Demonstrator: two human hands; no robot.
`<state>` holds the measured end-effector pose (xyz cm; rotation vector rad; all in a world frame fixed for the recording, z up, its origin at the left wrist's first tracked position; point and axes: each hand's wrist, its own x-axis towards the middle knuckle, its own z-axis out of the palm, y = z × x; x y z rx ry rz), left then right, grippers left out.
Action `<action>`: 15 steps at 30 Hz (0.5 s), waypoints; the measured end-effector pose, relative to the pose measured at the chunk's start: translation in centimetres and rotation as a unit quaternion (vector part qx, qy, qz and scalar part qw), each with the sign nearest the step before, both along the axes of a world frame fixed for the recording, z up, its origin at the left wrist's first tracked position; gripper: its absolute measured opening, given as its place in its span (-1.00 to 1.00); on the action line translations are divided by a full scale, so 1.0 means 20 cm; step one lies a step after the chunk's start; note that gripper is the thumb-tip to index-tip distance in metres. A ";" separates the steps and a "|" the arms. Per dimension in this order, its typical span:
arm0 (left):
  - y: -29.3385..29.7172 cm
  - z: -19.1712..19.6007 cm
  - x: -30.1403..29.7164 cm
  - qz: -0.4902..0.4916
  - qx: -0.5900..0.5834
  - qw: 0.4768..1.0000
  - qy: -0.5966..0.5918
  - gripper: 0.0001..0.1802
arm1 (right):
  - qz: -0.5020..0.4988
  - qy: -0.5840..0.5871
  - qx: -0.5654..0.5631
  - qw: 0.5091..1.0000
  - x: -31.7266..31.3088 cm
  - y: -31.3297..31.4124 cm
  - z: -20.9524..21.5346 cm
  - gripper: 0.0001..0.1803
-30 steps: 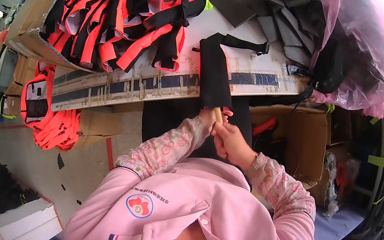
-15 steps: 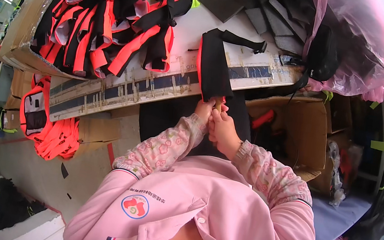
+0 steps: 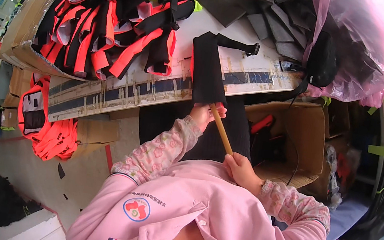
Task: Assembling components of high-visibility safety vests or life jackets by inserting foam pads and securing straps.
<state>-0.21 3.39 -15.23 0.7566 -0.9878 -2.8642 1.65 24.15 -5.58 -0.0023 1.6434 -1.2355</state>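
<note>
A black fabric belt piece (image 3: pixel 208 72) with a neon-orange edge lies over the front edge of the table, its narrow strap ending in a black buckle (image 3: pixel 253 49). My left hand (image 3: pixel 199 116) is closed on the belt piece's near end. My right hand (image 3: pixel 242 172), lower and to the right, grips the near end of a tan stick (image 3: pixel 222 134). The stick slants up to the belt piece's near end beside my left fingers. Whether its tip sits inside the fabric is hidden.
An open cardboard box (image 3: pixel 21 38) at the left spills black-and-orange belts (image 3: pixel 100 30) onto the white table (image 3: pixel 156 94). Grey foam sheets (image 3: pixel 272 22) and a pink plastic bag (image 3: pixel 363 51) occupy the back right. Another cardboard box (image 3: pixel 308 133) stands below at the right.
My right hand has moved down and right, away from my left hand, and more of the stick now shows between them. The belt piece has shifted slightly left and nearer.
</note>
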 end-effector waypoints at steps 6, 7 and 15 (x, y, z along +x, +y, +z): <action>0.00 -0.06 0.02 -0.030 -0.073 0.996 -0.045 -0.73 | 0.040 -0.051 0.031 0.997 -0.14 -0.20 0.13 -0.65; 0.01 -0.16 0.03 -0.017 -0.095 0.993 -0.062 -0.71 | 0.021 -0.065 0.002 0.998 -0.18 -0.26 0.08 -0.64; -0.08 -0.26 0.06 -0.062 -0.096 0.993 -0.043 -0.81 | -0.026 -0.256 -0.151 0.954 -0.29 -0.51 -0.02 -0.69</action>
